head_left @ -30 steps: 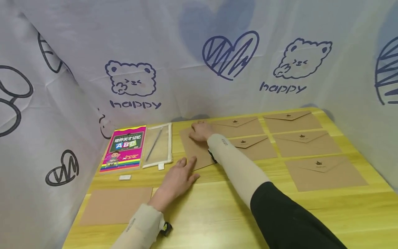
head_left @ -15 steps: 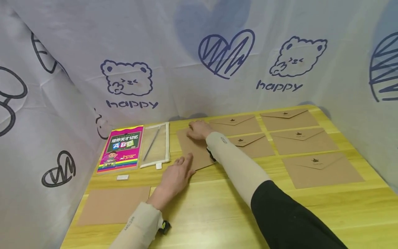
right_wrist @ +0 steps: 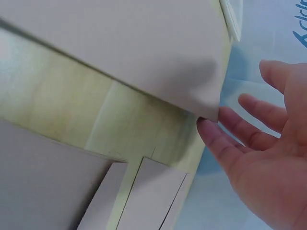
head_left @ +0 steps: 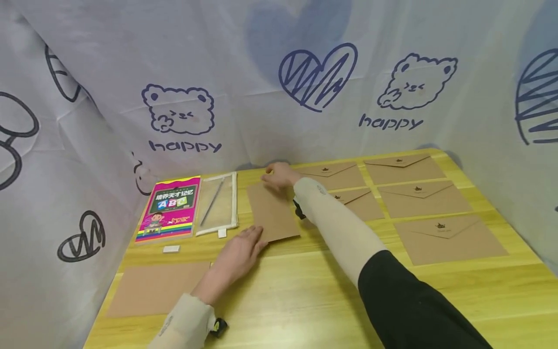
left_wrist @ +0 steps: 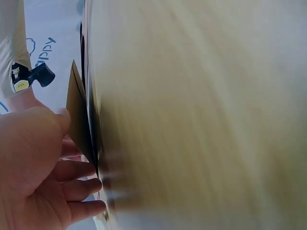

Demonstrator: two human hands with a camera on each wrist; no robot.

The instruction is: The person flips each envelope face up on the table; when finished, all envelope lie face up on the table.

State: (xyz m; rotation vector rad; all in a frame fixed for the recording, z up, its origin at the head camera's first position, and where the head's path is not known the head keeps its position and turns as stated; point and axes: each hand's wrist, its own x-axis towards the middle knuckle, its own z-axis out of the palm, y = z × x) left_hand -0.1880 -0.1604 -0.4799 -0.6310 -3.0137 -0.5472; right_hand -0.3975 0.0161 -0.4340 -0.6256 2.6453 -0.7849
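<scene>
A plain brown paper envelope [head_left: 272, 211] lies in the middle of the head view, turned upright, its near edge slightly off the wooden table. At its near left corner my left hand [head_left: 241, 252] pinches the edge. The left wrist view shows the thumb of my left hand [left_wrist: 38, 158] at the envelope [left_wrist: 79, 112], which tilts above the table. My right hand [head_left: 280, 176] reaches to the far end of the same envelope. In the right wrist view the fingertips of my right hand [right_wrist: 264, 139] touch its corner, while the thumb stands apart.
Several brown flap envelopes [head_left: 423, 196] lie in rows to the right. Far left are a colourful ABC booklet [head_left: 170, 208], a clear zip pouch [head_left: 218, 203] with a grey pencil-like stick, and a white eraser-like block [head_left: 171, 249]. Another plain envelope [head_left: 157, 288] lies near left.
My left hand has drawn back slightly toward the near left. The envelope's near edge has come up, and my right hand has shifted to its far right corner, uncovering more of it.
</scene>
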